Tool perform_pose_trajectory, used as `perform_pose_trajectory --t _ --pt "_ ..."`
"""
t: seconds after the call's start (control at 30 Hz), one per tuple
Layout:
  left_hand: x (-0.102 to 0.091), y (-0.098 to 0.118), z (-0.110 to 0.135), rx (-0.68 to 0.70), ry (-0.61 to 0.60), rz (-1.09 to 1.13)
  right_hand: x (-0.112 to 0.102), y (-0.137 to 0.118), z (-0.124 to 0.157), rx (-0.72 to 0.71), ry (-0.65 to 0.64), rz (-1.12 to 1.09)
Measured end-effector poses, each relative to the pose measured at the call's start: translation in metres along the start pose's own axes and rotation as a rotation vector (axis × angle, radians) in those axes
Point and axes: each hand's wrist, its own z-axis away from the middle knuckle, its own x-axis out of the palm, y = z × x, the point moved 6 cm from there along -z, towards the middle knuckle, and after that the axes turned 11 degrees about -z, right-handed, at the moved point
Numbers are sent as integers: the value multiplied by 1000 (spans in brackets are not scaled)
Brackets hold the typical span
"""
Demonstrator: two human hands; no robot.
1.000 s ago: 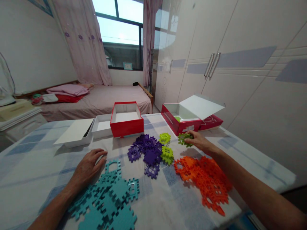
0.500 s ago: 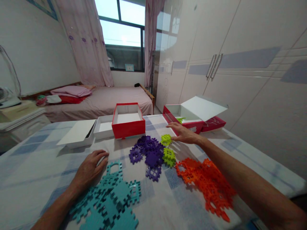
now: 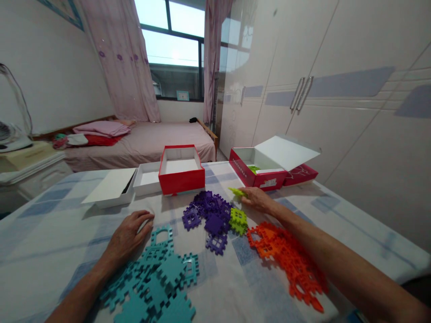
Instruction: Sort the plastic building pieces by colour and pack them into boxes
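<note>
Right hand (image 3: 257,198) pinches a lime-green toothed tile (image 3: 237,192) by its edge, near the maroon box (image 3: 258,180); a raised forearm (image 3: 313,240) should spare the orange tiles (image 3: 283,251). Left hand (image 3: 129,231), loosely curled, seemingly empty from here, rests by teal tiles (image 3: 158,287).

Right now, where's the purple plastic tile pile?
In the head view, the purple pile lies centrally, left of a green notched tile, nearer than the red cardboard box.
</note>
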Motion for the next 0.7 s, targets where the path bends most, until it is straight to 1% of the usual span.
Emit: perform_pose_trajectory --t 0.1,0.13,0.2,0.3,0.37,0.4,0.43,0.47,0.5,0.57,0.63,0.67,0.7 --pt "1 0 0 -6 -2 3 -17 10 9 136 138 -89" --pt "1 -1 0 -10 -3 4 -24 13 11 177 171 -151" --pt "1 -1 1 -13 -3 4 -40 17 13 255 240 -362" --pt "2 -2 1 -6 -1 -1 -73 19 8 318 408 -730" --pt "3 -3 1 -2 3 -7 -100 21 0 333 521 -848" --pt "3 -3 1 2 3 -10 -112 22 -4 348 558 -856" --pt "3 -4 1 6 0 -12 -123 25 -7 368 586 -821" --pt "4 -4 1 11 -5 -14 -133 28 -10 398 616 -736" --pt "4 -4 0 14 -9 -16 -142 32 -10 429 654 -606" --pt "5 -4 0 17 -16 -18 -153 35 -6 471 748 -266" --pt "4 -4 0 15 -15 -21 -150 31 2 460 819 21" --pt "4 -4 0 14 -15 -24 -142 27 6 431 821 100" --pt "3 -3 0 13 -15 -26 -129 22 8 382 777 135"
